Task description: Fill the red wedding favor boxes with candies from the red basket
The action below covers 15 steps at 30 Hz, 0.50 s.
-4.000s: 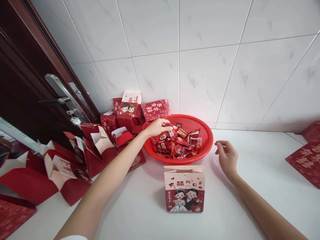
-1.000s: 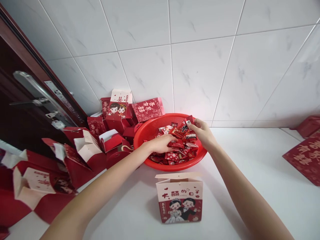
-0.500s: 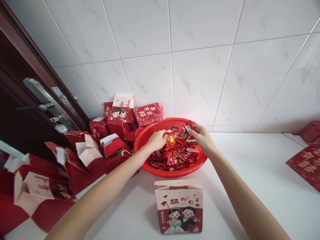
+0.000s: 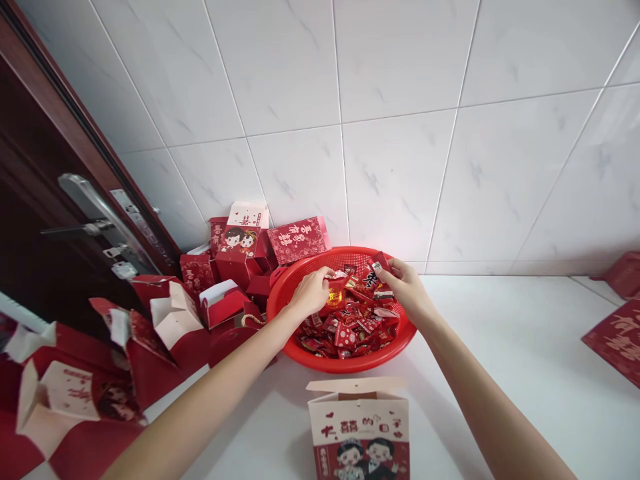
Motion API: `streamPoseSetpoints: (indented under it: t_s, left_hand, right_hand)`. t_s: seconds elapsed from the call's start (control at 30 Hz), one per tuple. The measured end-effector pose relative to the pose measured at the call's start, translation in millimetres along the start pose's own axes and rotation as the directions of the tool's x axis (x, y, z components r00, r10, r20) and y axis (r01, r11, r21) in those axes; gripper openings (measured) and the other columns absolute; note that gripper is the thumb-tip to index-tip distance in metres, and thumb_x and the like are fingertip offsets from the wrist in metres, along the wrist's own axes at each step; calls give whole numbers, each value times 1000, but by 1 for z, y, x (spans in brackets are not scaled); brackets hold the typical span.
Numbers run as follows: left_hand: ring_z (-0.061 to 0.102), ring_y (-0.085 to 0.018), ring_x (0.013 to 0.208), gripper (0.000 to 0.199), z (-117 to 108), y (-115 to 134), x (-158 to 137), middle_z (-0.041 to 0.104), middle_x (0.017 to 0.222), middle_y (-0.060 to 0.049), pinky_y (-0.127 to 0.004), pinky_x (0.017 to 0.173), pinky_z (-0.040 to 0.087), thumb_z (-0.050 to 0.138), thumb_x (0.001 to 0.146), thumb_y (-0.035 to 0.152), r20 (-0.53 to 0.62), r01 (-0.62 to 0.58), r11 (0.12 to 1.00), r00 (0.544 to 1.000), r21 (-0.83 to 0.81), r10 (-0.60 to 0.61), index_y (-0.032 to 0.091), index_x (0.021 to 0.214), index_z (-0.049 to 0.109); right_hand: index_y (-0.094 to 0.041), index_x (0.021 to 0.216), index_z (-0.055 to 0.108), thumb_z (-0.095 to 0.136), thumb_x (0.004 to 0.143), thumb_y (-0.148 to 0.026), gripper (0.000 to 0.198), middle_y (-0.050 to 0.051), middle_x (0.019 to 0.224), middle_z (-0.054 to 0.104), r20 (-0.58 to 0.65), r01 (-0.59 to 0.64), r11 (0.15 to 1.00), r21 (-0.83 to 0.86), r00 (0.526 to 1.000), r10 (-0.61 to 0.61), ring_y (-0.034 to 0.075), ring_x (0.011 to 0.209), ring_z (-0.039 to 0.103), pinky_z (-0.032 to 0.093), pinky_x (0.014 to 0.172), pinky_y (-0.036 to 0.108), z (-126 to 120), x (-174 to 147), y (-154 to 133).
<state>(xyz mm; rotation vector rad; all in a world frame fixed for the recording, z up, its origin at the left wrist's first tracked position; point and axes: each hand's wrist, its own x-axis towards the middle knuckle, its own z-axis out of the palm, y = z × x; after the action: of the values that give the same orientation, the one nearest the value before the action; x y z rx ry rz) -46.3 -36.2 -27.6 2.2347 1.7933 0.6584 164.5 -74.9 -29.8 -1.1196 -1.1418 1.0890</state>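
White counter [image 4: 500, 347]: red basket [image 4: 300, 267], open box [image 4: 360, 427], red boxes [image 4: 165, 327].

Basket [image 4: 290, 283]: the perforated bowl you reach into is bright red.
Candies [image 4: 353, 327]: red wrappers with white marks; one amber-yellow piece [image 4: 338, 294].
Gift box [image 4: 359, 427]: cream top, red base, cartoon couple, red characters, right before you.
Tabletop [image 4: 500, 347]: white.
Wall tiles [image 4: 400, 173]: white, grey-veined.
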Motion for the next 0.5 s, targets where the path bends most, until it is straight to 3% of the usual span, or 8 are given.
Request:
streamPoseSetpoints:
  t_s: [0.1,0.17,0.2,0.27,0.33,0.37,0.43,0.5]
  left_hand:
    - [63,-27,120,34,-2,5,-2,71,123,-13,-39,107,46,52,89,8,-88,-109,994,990,2,109,17,117,71]
    - [65,-25,115,26,-2,10,-5,73,118,-10,-37,105,48,56,91,15,11,-254,966,967,-45,255,18,111,73]
    - [65,-25,113,24,-2,13,-8,73,117,-9,-36,103,48,60,91,21,124,-328,942,934,-75,335,19,111,73]
    - [64,-27,117,36,0,18,-14,71,124,-10,-36,103,48,71,86,36,393,-431,896,810,-104,435,19,118,72]
    - [58,-31,127,58,3,22,-19,64,136,-12,-36,106,46,79,78,46,584,-485,872,691,-64,427,19,128,68]
    - [55,-32,131,64,4,23,-21,60,141,-13,-36,108,44,80,76,48,630,-497,868,667,-21,398,19,131,66]
    - [53,-33,133,64,5,25,-22,58,143,-13,-36,108,44,78,78,46,657,-503,862,671,65,343,22,135,63]
    - [58,-32,127,52,4,26,-20,62,137,-11,-37,102,47,73,82,40,632,-487,861,717,150,295,24,131,65]
  right_hand:
    - [-21,86,64,73,74,-44,27,3,83,66,-8,47,999,16,999,-47,18,74,63,58,62,32,-1,3,2]
    - [-21,84,63,74,73,-47,31,2,81,66,-9,67,998,18,998,-67,19,74,63,58,64,33,-2,4,4]
    - [-20,84,63,74,72,-48,32,3,80,67,-13,72,997,21,997,-72,19,75,63,57,64,33,-3,5,4]
    - [-20,84,63,75,71,-49,34,3,79,67,-25,86,996,31,996,-85,20,75,63,55,64,33,-3,5,5]
    - [-21,84,63,75,70,-50,35,2,79,67,-41,105,993,45,994,-103,20,74,63,54,64,32,-4,6,6]
    - [-21,84,63,75,70,-50,35,2,79,67,-56,114,992,50,992,-111,20,74,63,53,65,33,-4,6,6]
    - [-21,83,62,74,70,-49,33,2,79,67,-99,121,991,54,988,-115,19,74,63,53,67,33,-5,7,7]
    - [-21,82,61,73,71,-47,30,2,79,67,-134,116,992,58,985,-107,20,74,62,53,68,34,-5,9,8]
